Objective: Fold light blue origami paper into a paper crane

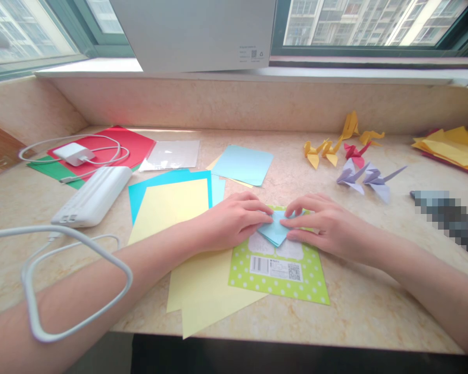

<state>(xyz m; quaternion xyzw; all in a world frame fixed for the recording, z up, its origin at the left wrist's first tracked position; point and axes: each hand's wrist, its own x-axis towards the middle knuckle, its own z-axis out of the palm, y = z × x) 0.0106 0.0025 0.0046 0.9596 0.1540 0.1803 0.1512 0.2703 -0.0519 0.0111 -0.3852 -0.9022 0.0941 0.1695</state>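
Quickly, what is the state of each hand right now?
Left hand: touching the folded light-blue paper; whether it pinches cannot be told.
Right hand: touching the same paper opposite; pinch also unclear.

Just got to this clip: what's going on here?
A person has both bare hands on a small, folded light blue paper. The left hand has its fingers at one side of it and the right hand at the other; whether they pinch or only press is hard to tell. The paper is over a green polka-dot sheet. Pale yellow sheets lie toward the left, and folded paper figures stand farther back on the right.
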